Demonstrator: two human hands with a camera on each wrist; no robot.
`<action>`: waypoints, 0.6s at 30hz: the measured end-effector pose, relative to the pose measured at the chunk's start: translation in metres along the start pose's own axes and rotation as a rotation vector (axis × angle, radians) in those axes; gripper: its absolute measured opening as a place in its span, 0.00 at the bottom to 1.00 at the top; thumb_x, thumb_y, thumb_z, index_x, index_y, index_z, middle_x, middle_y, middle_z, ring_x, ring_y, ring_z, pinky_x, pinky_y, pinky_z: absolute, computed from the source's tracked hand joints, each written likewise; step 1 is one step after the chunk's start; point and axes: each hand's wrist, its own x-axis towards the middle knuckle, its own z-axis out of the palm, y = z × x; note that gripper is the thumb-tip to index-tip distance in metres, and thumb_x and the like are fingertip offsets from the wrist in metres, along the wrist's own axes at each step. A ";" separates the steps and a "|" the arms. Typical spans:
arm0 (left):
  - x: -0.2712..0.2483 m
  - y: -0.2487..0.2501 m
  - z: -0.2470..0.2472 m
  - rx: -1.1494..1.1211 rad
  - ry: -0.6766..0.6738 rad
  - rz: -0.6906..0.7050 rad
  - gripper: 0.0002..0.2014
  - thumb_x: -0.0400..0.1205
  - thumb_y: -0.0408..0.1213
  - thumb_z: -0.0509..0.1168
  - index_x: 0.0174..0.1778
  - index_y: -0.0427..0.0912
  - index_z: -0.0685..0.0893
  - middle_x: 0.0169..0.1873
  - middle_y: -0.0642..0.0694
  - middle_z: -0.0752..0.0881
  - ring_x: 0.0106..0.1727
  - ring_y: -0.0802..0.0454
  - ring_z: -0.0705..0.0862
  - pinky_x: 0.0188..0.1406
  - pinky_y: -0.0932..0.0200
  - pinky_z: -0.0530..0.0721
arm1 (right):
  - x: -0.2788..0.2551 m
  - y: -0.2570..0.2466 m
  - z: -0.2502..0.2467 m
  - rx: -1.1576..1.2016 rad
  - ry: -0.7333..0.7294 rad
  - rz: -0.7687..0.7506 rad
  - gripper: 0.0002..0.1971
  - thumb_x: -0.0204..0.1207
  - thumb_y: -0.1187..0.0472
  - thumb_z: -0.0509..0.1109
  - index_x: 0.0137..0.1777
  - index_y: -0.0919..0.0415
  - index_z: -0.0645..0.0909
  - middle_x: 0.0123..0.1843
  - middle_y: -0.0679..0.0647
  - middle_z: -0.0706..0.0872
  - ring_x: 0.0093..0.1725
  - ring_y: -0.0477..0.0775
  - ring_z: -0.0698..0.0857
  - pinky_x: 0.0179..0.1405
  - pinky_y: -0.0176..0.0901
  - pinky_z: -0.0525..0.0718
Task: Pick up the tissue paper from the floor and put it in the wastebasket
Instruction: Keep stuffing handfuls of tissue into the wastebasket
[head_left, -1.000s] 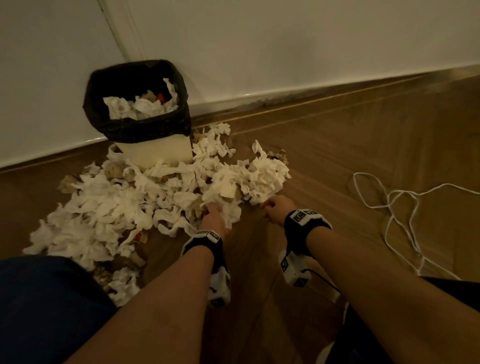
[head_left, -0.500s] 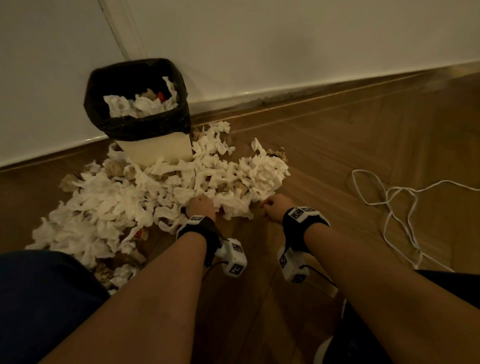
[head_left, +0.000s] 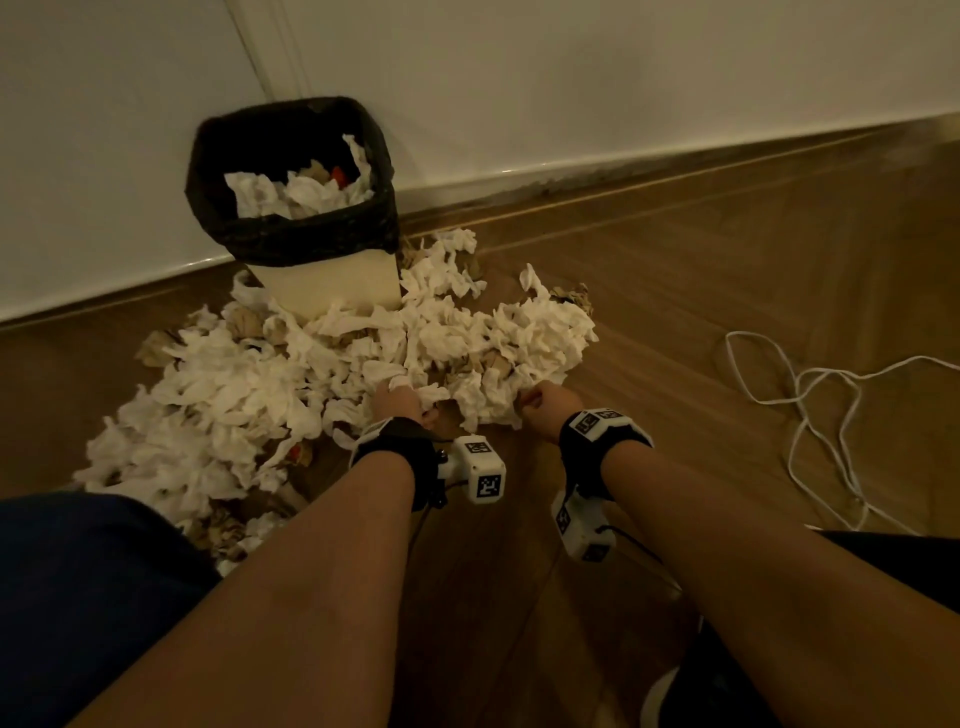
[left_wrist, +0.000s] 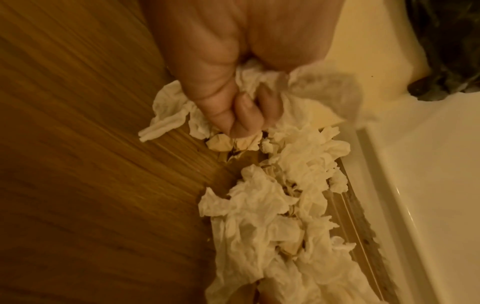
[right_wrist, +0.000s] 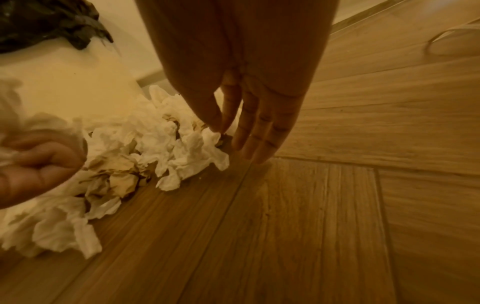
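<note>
Tissue paper (head_left: 332, 374) is gripped in the left hand (head_left: 397, 402); a wad's edge is pinched by the right hand (head_left: 545, 408), other fingers straight. The wastebasket (head_left: 291, 234) is seen at eleven o'clock, nearer the left.

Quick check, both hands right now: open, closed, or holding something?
Left hand: closed, gripping a wad of tissue paper.
Right hand: thumb and forefinger pinch a tissue at the pile's edge; other fingers straight.

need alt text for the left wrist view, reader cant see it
The left hand grips a wad of tissue above the wood floor. More crumpled tissue trails along the floor beside the white wastebasket.
</note>
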 end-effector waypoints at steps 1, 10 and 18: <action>0.003 -0.001 0.001 -0.021 -0.006 -0.015 0.21 0.87 0.32 0.49 0.75 0.31 0.67 0.71 0.31 0.74 0.68 0.35 0.77 0.53 0.52 0.82 | 0.002 0.000 0.002 0.005 0.006 -0.002 0.14 0.80 0.61 0.64 0.64 0.62 0.77 0.63 0.61 0.82 0.61 0.61 0.81 0.56 0.48 0.80; -0.001 -0.001 0.000 -0.048 -0.019 -0.109 0.31 0.76 0.47 0.68 0.74 0.38 0.70 0.69 0.35 0.76 0.68 0.31 0.77 0.68 0.37 0.76 | 0.015 -0.012 0.006 -0.351 -0.054 -0.249 0.21 0.81 0.63 0.61 0.74 0.56 0.73 0.76 0.58 0.64 0.71 0.63 0.70 0.72 0.52 0.71; 0.000 -0.015 -0.016 0.196 -0.096 -0.004 0.25 0.74 0.34 0.73 0.65 0.32 0.78 0.62 0.34 0.82 0.64 0.38 0.81 0.61 0.48 0.80 | 0.020 -0.029 0.021 -0.603 -0.116 -0.354 0.27 0.82 0.67 0.57 0.81 0.58 0.59 0.81 0.58 0.60 0.79 0.66 0.58 0.77 0.55 0.62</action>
